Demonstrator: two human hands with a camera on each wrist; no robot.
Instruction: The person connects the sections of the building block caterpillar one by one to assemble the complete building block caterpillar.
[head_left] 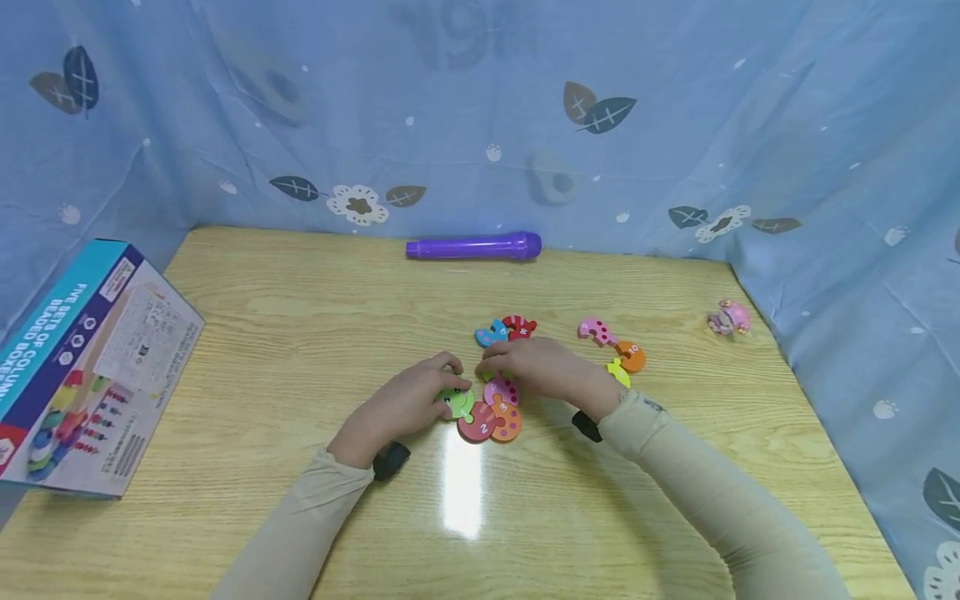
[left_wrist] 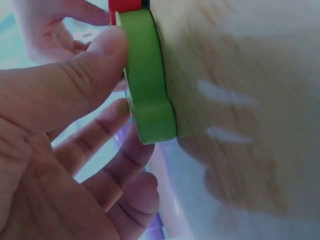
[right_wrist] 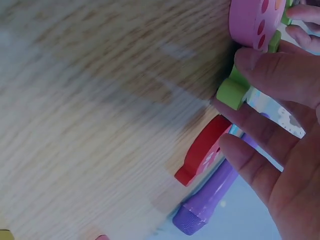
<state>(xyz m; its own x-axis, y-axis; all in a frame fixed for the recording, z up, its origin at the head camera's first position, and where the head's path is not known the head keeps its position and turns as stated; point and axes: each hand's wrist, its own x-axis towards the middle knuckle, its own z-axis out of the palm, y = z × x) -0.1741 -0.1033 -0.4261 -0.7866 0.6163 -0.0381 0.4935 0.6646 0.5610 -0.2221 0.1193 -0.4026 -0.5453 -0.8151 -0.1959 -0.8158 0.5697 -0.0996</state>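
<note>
My left hand (head_left: 401, 398) holds a green puzzle piece with a face (head_left: 459, 403), thumb on one side and fingertips at its edge. In the left wrist view this green piece (left_wrist: 145, 75) lies on the wood. Joined to it is a red piece numbered 2 (head_left: 478, 423), followed by an orange piece (head_left: 507, 422) and a pink dotted piece (head_left: 501, 389). At the pink end, my right hand (head_left: 543, 367) pinches another green piece (right_wrist: 234, 91) between thumb and fingers; the hand covers most of it in the head view.
Just beyond the right hand lie a blue piece (head_left: 492, 333) and a red striped piece (head_left: 519, 326). Pink (head_left: 595, 331), orange (head_left: 631, 357) and yellow (head_left: 618, 372) pieces lie to the right. A purple toy microphone (head_left: 474, 247), a box (head_left: 97, 367) and a small pink figure (head_left: 729, 317) stand around.
</note>
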